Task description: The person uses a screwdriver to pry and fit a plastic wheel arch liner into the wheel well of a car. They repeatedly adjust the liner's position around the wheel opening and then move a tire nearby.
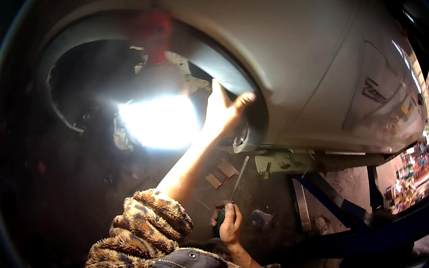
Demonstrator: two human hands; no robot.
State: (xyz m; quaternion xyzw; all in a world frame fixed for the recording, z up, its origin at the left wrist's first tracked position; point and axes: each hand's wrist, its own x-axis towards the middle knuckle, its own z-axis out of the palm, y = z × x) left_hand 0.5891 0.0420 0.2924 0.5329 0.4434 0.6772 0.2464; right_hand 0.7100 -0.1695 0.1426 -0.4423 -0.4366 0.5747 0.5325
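Observation:
My left hand (pixel 220 112) reaches up to the wheel arch (pixel 251 86) of a pale car body. Its thumb and a raised finger are spread apart along the dark rim of the arch; the other fingers are hidden. Lower down, my right hand (pixel 231 225) is wrapped round the dark green handle of a screwdriver (pixel 240 177). The long metal shaft points up toward the car's lower edge, touching nothing that I can make out.
A glaring work lamp (pixel 160 122) lights the wheel well, washing out what lies behind it. Above it hangs a blurred red object (pixel 155 33). Blue lift arms (pixel 337 201) stand under the car at right. Cardboard pieces (pixel 221 174) lie on the floor.

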